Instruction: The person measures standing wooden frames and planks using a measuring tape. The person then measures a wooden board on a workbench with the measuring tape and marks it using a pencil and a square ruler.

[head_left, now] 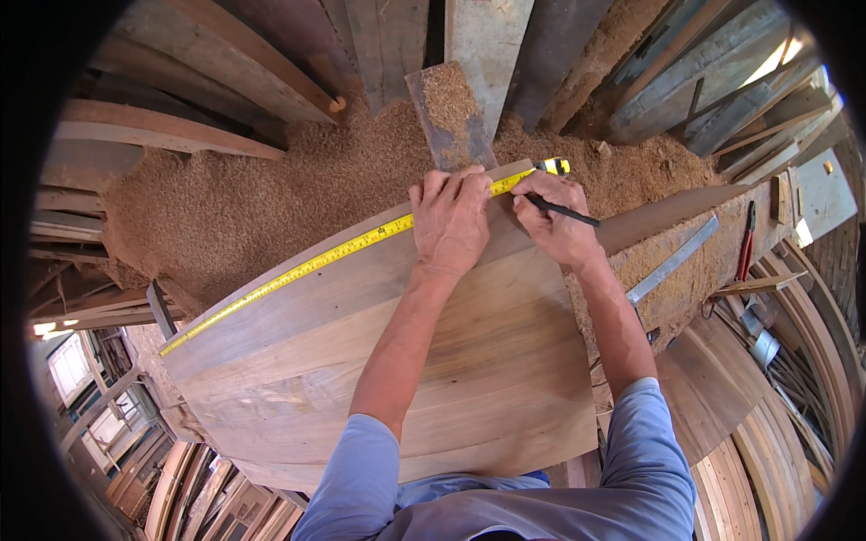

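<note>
Glued-up wooden panel [469, 361]: laid flat, centre of view, pale boards joined edge to edge.
Yellow tape measure [361, 242]: stretched along panel's far edge, case end at far right corner.
Left hand [451, 221]: flat, fingers spread, pressing tape onto panel near far edge.
Right hand [555, 221]: just right of left hand, pinching black pencil [564, 211] (tip at tape).
Sawdust heap [271, 189]: beyond panel.
Steel ruler [672, 261] and red-handled pliers [745, 243]: right of panel.
</note>
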`<act>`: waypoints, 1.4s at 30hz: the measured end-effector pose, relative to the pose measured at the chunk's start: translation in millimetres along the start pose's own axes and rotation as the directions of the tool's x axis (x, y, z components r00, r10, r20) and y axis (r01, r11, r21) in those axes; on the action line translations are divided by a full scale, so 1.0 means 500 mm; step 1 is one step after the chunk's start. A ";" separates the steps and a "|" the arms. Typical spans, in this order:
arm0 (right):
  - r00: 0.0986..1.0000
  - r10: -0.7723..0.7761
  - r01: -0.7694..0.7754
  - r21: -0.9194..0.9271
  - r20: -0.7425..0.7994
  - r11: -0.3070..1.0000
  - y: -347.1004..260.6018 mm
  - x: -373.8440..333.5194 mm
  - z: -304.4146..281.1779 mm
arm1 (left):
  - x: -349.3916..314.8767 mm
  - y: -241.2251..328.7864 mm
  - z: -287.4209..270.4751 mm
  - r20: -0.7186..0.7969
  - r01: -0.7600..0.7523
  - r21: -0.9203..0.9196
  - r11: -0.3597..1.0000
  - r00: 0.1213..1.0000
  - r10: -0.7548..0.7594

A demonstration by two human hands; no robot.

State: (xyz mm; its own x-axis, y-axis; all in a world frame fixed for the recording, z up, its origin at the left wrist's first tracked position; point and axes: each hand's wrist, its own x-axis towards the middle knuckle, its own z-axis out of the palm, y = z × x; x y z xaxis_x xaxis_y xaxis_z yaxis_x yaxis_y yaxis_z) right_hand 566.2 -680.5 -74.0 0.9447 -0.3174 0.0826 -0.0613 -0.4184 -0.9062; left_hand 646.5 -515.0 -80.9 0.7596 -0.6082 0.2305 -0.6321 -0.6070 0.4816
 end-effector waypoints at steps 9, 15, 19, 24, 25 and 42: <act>0.924 0.093 -0.072 0.068 -0.372 0.995 0.059 0.033 -0.071 | 0.000 0.001 -0.010 0.023 0.021 0.003 1.000 1.000 -0.021; 0.731 0.536 -0.668 0.603 0.422 0.436 0.225 0.043 -0.085 | -0.002 0.005 0.009 0.016 0.015 0.005 1.000 1.000 -0.015; 0.777 0.471 -0.618 0.650 0.418 0.442 0.195 0.048 -0.085 | -0.003 -0.001 -0.001 0.111 0.038 -0.026 0.999 0.993 -0.035; 0.908 0.402 -0.415 0.366 0.114 0.833 0.168 0.053 -0.132 | -0.071 0.031 -0.031 -0.033 0.068 0.155 0.986 0.997 -0.064; 0.965 0.261 -0.263 0.125 0.035 0.957 0.162 0.053 -0.143 | -0.100 0.038 -0.049 0.004 0.133 0.200 0.971 0.991 -0.137; 0.992 -0.094 0.120 -0.369 0.088 0.921 0.006 0.039 -0.163 | -0.205 0.016 -0.111 -0.047 0.422 0.214 0.881 0.905 -0.422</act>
State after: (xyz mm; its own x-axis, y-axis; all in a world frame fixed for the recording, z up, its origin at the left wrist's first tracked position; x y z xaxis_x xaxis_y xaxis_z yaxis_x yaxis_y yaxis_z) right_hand 558.2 -757.4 -41.3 0.9708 -0.2007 0.1312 -0.0617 -0.7381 -0.6719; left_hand 572.1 -429.0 -54.0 0.9616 -0.2708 0.0450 -0.2696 -0.9007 0.3407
